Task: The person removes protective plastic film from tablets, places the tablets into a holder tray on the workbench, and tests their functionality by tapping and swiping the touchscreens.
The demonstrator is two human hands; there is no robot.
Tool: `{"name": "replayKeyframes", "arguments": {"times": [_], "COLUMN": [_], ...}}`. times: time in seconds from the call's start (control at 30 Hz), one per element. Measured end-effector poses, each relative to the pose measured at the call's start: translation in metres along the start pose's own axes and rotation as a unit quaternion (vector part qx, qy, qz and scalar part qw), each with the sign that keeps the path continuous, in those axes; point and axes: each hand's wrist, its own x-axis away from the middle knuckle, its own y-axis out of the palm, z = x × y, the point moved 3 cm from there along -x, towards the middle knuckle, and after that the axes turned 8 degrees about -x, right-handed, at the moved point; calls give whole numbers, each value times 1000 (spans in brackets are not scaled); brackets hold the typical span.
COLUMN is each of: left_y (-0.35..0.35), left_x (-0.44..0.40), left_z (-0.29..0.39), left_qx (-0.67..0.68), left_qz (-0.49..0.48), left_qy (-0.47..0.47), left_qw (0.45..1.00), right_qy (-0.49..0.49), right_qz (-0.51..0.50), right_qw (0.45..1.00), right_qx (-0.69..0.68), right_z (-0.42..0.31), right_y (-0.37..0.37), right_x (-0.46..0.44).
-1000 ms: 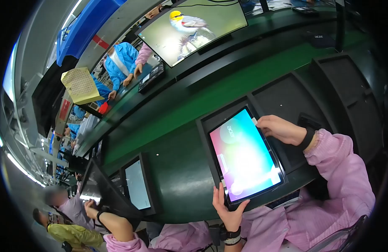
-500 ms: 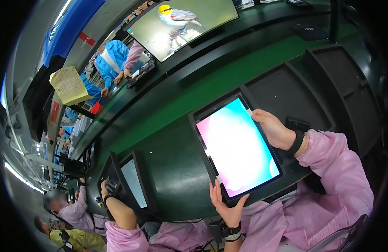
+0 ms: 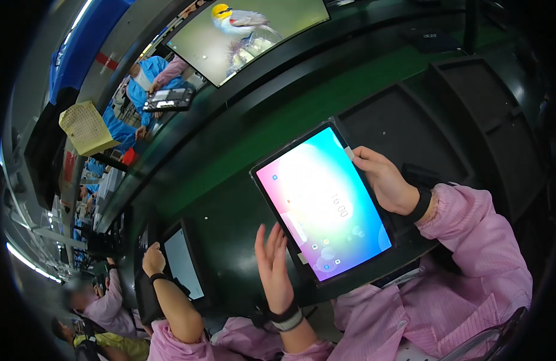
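A tablet (image 3: 326, 204) with a lit, colourful screen showing 16:00 and app icons is tilted above a black tray. My right hand (image 3: 386, 179) grips its upper right edge, thumb beside a small pale tab. My left hand (image 3: 274, 268) is off the tablet, just left of its lower left edge, palm up with the fingers apart and nothing held. A second pale tab sticks out at the tablet's lower left edge.
Black foam trays (image 3: 404, 129) lie at the right. A co-worker's hand (image 3: 154, 260) is by another tablet (image 3: 183, 265) at the left. A monitor (image 3: 248, 36) with a bird picture stands behind, and a yellow note (image 3: 88, 127) hangs at the left.
The tablet has risen off its tray and shifted left in my right hand. Its screen went from the acer logo to a home screen. My left hand has let go and moved left.
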Motion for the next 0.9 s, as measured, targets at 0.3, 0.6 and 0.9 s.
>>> {"name": "replayKeyframes", "arguments": {"times": [0.3, 0.6, 0.9], "left_y": [15, 21, 6], "left_x": [-101, -122, -112], "left_z": [8, -3, -24], "left_qx": [79, 26, 236], "left_qz": [-40, 12, -180], "left_qy": [-45, -30, -64], "left_qw": [995, 999, 953], "right_qy": [6, 10, 18], "right_qz": [1, 15, 56], "right_qw": [1000, 999, 997], "right_qx": [6, -30, -59], "right_z": [-2, 2, 11], "right_y": [-3, -6, -16], "right_x": [1, -1, -5]}}
